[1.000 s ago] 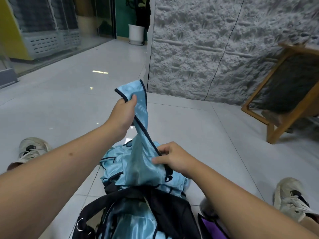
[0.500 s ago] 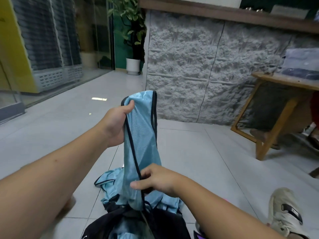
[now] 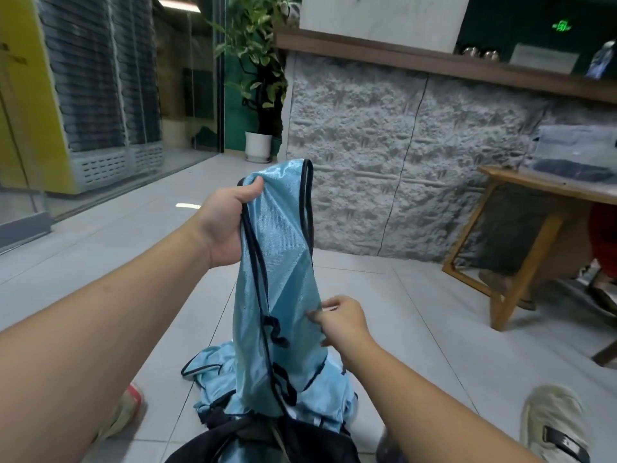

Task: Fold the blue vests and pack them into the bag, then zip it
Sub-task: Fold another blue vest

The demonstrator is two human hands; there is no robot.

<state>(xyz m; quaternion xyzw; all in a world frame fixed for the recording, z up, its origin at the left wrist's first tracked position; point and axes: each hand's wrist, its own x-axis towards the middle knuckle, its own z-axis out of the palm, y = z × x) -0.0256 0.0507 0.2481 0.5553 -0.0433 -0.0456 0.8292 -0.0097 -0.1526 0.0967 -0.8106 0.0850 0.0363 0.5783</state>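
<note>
One blue vest hangs raised above the floor, its lower end reaching the black bag at the bottom edge. A heap of further blue vests lies on the tiles just behind the bag; their number cannot be told. Two shoes, left and right, flank the bag. A wooden table stands at right. The left hand, arm extended, clenches the vest's top edge. The right hand, lower, pinches its right edge.
</note>
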